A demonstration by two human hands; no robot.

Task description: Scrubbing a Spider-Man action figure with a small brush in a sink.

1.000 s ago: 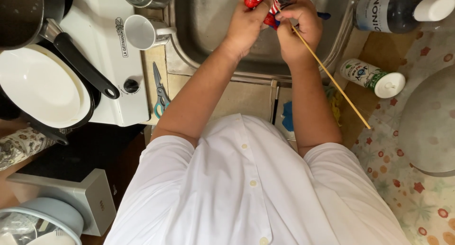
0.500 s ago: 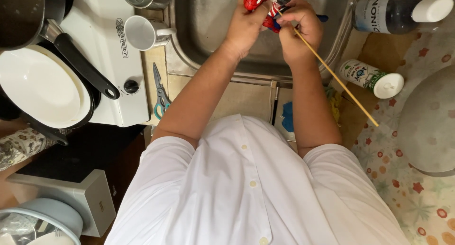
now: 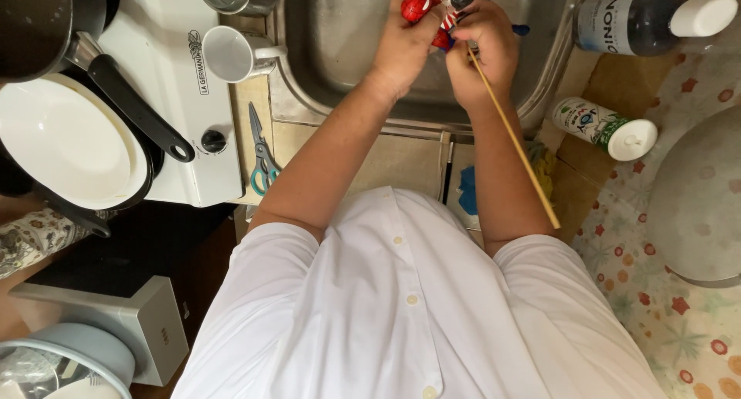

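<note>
Both my hands are over the steel sink (image 3: pixel 340 52) at the top of the view. My left hand (image 3: pixel 405 40) grips a red and white striped thing (image 3: pixel 421 1), partly cut off by the frame's top edge. My right hand (image 3: pixel 482 48) holds a long thin wooden stick (image 3: pixel 515 140) that slants down to the right past my forearm. The hands touch each other around the red thing; what else they enclose is hidden.
A white mug (image 3: pixel 231 53) and teal-handled scissors (image 3: pixel 262 156) lie left of the sink. A white stove (image 3: pixel 162 98) carries a black pan with a white plate (image 3: pixel 62 140). Two bottles (image 3: pixel 606 125) lie on the right by a floral cloth (image 3: pixel 656 291).
My hands have shifted slightly left and up over the sink, and the stick's lower end has swung with them. Nothing else has moved.
</note>
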